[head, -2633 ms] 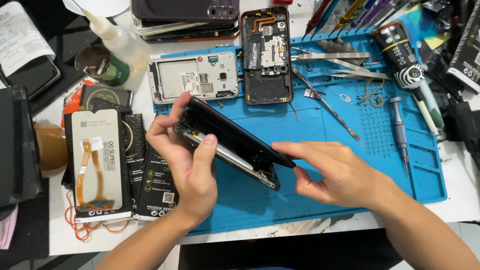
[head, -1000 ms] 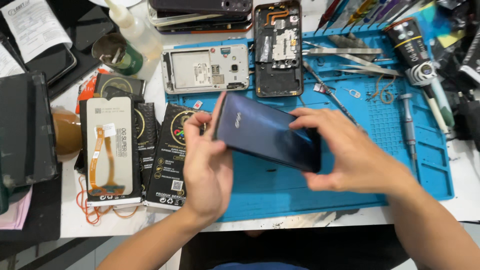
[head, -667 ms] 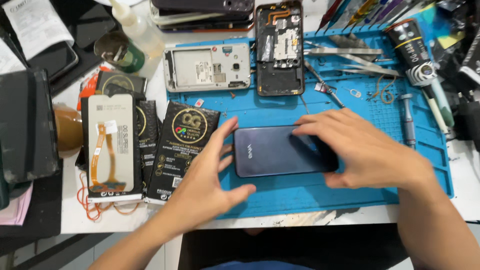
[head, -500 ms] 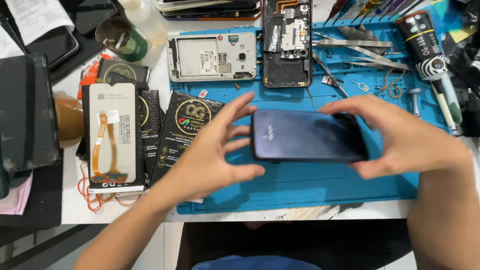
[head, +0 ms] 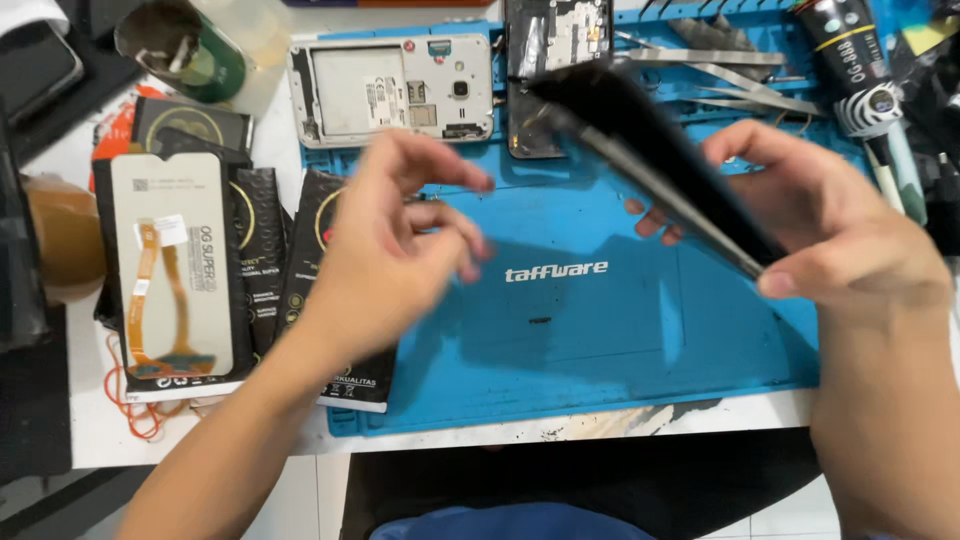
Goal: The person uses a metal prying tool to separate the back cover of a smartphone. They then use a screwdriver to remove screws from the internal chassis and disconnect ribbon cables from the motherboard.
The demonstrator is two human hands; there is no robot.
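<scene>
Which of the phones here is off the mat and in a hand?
The dark phone, tilted edge-on in the right hand. The white-framed open phone and the opened dark one lie flat.

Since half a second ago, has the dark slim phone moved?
Yes. The dark phone has tilted up on edge in the right hand, its top now over the opened handset.

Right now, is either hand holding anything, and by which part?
The right hand holds a dark, flat rectangular phone, tilted, with its grip at the phone's lower end. The left hand is blurred, apart from it and empty.
</scene>
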